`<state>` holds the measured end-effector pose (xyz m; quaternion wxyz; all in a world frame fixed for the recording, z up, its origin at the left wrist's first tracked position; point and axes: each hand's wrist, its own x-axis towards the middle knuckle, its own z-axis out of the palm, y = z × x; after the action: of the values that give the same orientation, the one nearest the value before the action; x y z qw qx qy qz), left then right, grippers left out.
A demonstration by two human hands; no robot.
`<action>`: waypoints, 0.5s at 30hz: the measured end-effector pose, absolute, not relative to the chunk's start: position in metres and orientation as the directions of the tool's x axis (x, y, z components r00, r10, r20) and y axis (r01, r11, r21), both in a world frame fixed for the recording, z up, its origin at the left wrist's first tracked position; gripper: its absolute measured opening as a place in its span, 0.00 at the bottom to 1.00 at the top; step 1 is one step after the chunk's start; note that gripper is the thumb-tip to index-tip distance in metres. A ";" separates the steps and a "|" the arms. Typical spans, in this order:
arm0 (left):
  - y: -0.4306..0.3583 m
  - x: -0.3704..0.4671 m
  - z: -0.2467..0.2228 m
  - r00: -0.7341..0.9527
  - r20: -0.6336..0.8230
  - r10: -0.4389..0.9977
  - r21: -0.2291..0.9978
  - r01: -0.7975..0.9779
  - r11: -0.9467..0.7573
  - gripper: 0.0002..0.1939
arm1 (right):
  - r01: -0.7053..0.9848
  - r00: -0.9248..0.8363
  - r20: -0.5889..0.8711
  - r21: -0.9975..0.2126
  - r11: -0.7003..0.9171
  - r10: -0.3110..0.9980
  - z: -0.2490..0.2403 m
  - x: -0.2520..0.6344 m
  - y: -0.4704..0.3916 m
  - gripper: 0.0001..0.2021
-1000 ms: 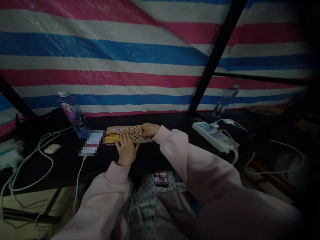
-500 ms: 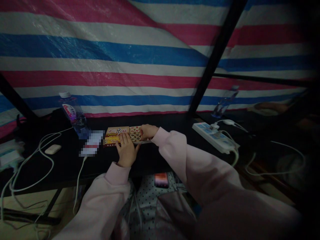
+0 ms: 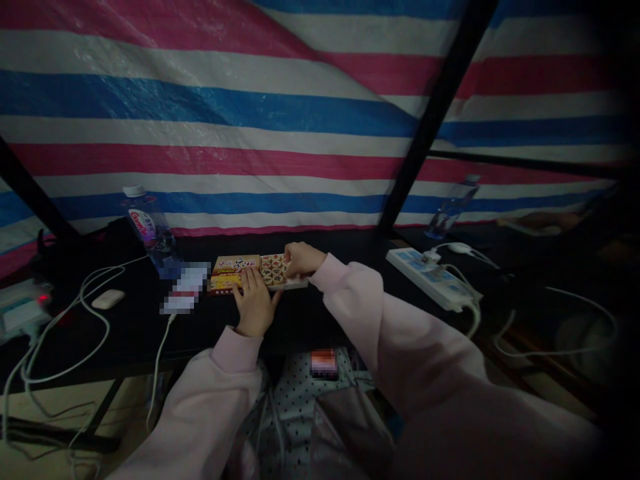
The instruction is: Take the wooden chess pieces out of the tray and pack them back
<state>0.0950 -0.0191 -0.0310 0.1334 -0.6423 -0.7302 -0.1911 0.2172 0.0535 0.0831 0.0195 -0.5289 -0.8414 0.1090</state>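
Note:
A printed yellow-brown cardboard box (image 3: 226,275) lies on the black table, with an inner tray (image 3: 299,285) sticking out of its right end. Rows of round Chinese chess pieces (image 3: 271,269) with red and black characters fill the visible part of the tray. My left hand (image 3: 254,303) rests on the box's top near its front edge, fingers spread and thumb stretched to the right. At the tray's right end, my right hand (image 3: 304,259) has its fingers curled down, closed on the tray; its fingertips are partly hidden.
A water bottle (image 3: 156,233) and a charging phone (image 3: 186,287) stand and lie left of the box. Further left are white cables and a small white case (image 3: 108,299). A power strip (image 3: 425,277) and another bottle (image 3: 453,207) are to the right. Striped sheeting (image 3: 250,160) hangs behind.
My right hand has moved slightly right, and the tray sticks out further, showing more of the chess pieces. My left hand has stayed on the box.

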 end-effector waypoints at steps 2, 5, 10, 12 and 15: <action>-0.019 0.095 -0.032 -0.145 0.445 0.884 0.114 0.988 0.105 0.38 | 0.871 -0.426 -0.069 -0.301 0.388 0.902 0.091 0.230 0.061 0.19; -0.019 0.095 -0.033 -0.153 0.454 0.878 0.112 0.987 0.114 0.38 | 0.881 -0.353 -0.095 -0.370 0.296 0.931 0.101 0.254 0.078 0.18; -0.020 0.096 -0.032 -0.138 0.458 0.878 0.106 0.989 0.101 0.38 | 0.936 -0.296 -0.137 -0.239 0.258 0.945 0.096 0.285 0.108 0.13; -0.020 0.095 -0.031 -0.142 0.454 0.880 0.105 0.989 0.106 0.38 | 0.933 -0.307 -0.168 -0.245 0.262 0.937 0.085 0.290 0.118 0.13; -0.020 0.095 -0.031 -0.146 0.449 0.881 0.107 0.988 0.109 0.38 | 0.915 -0.327 -0.189 -0.307 0.260 0.926 0.066 0.288 0.128 0.15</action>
<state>0.0953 -0.0198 -0.0313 0.1381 -0.6388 -0.7317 -0.1936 0.2884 0.1281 0.0662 0.0144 -0.5800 -0.7936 0.1830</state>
